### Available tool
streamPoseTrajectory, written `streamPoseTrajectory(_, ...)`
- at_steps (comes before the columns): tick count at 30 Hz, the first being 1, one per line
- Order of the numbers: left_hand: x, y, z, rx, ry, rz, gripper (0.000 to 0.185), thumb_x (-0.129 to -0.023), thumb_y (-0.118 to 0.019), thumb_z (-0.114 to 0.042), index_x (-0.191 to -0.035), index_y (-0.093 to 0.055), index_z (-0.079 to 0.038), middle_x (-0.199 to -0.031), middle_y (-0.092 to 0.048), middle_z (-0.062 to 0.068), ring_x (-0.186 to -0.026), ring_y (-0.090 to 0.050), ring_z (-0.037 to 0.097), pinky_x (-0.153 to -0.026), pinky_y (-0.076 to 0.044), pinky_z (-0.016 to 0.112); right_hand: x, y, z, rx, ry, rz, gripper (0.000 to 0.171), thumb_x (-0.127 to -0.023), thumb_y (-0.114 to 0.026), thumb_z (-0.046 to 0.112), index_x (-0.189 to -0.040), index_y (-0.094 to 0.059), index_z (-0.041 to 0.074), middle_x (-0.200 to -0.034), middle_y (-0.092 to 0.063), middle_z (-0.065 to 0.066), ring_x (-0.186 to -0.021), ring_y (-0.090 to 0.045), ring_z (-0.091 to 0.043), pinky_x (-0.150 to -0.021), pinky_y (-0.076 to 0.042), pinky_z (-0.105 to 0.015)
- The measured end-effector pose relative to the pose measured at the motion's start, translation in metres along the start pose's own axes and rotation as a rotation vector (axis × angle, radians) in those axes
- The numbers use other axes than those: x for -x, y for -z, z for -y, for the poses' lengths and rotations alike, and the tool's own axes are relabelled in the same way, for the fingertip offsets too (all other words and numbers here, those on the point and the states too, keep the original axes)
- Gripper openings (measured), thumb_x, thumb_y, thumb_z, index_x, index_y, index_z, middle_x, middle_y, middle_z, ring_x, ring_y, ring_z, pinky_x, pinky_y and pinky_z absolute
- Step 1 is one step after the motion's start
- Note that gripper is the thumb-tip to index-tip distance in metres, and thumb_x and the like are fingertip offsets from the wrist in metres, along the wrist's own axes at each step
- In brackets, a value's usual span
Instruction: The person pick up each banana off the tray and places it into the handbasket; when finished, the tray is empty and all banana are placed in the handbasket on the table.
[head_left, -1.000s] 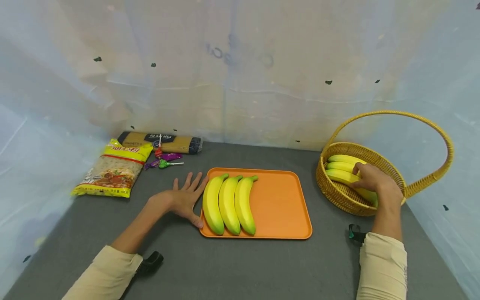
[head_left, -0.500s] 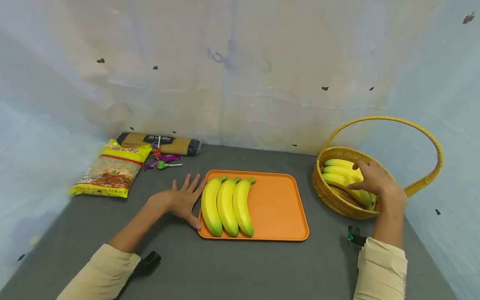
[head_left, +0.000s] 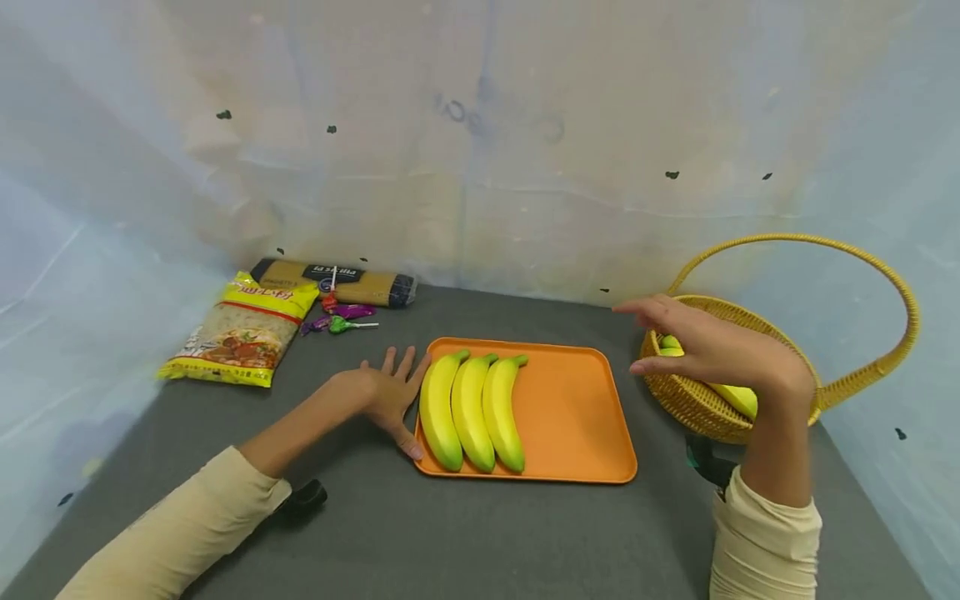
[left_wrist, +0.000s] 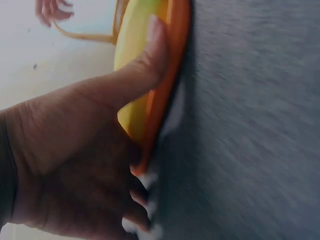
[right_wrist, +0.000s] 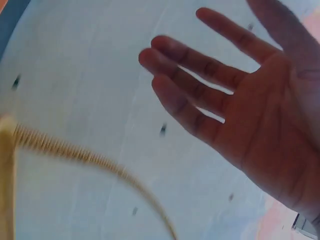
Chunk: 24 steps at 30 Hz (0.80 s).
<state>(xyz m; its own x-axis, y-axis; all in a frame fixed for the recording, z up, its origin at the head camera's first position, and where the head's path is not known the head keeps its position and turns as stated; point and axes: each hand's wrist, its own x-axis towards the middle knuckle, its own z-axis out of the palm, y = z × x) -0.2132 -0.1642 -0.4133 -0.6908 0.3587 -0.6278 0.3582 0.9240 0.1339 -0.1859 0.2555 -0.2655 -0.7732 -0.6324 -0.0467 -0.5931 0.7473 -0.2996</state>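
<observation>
Lifted out of the basket (head_left: 750, 321) at frame right, the right hand (head_left: 716, 350) now hovers empty, fingers spread. Left hand (head_left: 390, 398) lies flat on the tabletop (head_left: 487, 533), thumb against the orange tray (head_left: 577, 417) holding three bananas (head_left: 471, 408).

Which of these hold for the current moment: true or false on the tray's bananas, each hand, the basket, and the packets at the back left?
1. Three bananas lie side by side on the orange tray. True.
2. The right hand grips a banana. False: it is raised, fingers spread, holding nothing.
3. The left hand rests flat on the table with its thumb against the tray's edge. True.
4. The wicker basket is empty. False: yellow bananas show inside it.
5. The noodle packet sits on the tray. False: it lies on the grey table, back left, near the spaghetti packet.
</observation>
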Motion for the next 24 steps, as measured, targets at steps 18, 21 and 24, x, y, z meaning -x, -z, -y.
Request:
streamPoseTrajectory(18,0.005,0.003,0.0,0.009,0.004,-0.003,0.159,-0.063,-0.08,-0.084,-0.167,0.013,-0.008,-0.173,0.014,0.028,-0.159,0.008,0.058,-0.116,-0.015,0.085,-0.087,-0.069,0.055,0.048,0.145,0.324,0.073,-0.096,-0.077,0.023,-0.16,-0.042,0.016,-0.164,-0.044,-0.009,-0.152,-0.044,-0.033,-0.12,-0.042,-0.053)
streamPoseTrajectory(21,-0.002,0.001,0.005,0.015,-0.019,-0.008,0.165,-0.057,-0.076,-0.092,-0.167,0.016,-0.011,-0.173,0.017,0.027,-0.159,0.01,0.058,-0.115,-0.013,0.086,-0.095,-0.079,0.055,0.082,0.163,0.357,0.075,-0.095,-0.078,0.019,-0.16,-0.042,0.016,-0.168,-0.039,-0.009,-0.157,-0.036,-0.033,-0.124,-0.037,-0.055)
streamPoseTrajectory(24,-0.014,-0.003,0.009,0.008,-0.014,0.003,0.171,-0.047,-0.07,-0.1,-0.166,0.02,-0.017,-0.173,0.022,0.022,-0.16,0.014,0.053,-0.116,-0.011,0.085,-0.103,-0.091,0.053,0.13,0.203,0.392,0.077,-0.093,-0.081,0.019,-0.16,-0.043,0.017,-0.169,-0.039,-0.007,-0.159,-0.034,-0.031,-0.126,-0.035,-0.052)
